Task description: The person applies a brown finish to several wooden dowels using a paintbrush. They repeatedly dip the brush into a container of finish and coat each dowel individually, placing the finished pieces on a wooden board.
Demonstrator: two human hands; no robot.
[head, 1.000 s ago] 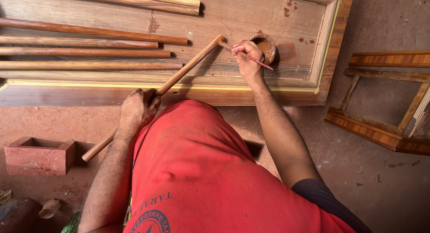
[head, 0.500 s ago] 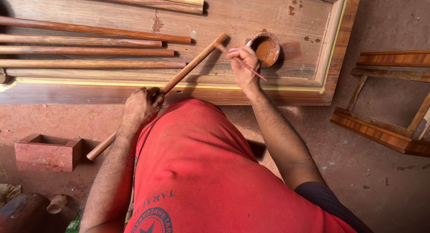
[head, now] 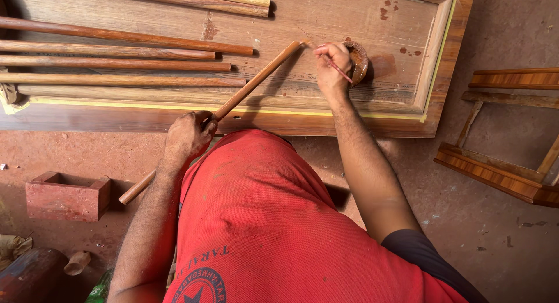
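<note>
The wooden door panel (head: 349, 12) lying flat on the floor is your surface, and everything here sits relative to it. Five or six loose wooden rods (head: 116, 64) lie side by side on its left half; a careless swing could set them rolling into your work. The long rod (head: 256, 79) you are working on crosses the panel's near edge at a slant, its far tip resting on the panel near the middle and its near end out over the floor. Your left hand (head: 187, 135) is closed around it just off the panel's near edge; loosen that grip and the tip may twist or skid away from the bristles. Your right hand (head: 332, 67) pinches a thin brush (head: 339, 70) beside that tip, fingers closed on the handle. Just right of that hand, on the panel, stands a small round bowl (head: 358, 58); your hand hides most of it, so its contents cannot be made out now. It sits so close that your knuckles could tip it and stain the panel. A hollow red block (head: 67, 193) lies on the floor left of you, well off the panel; its inside is in shadow.
</note>
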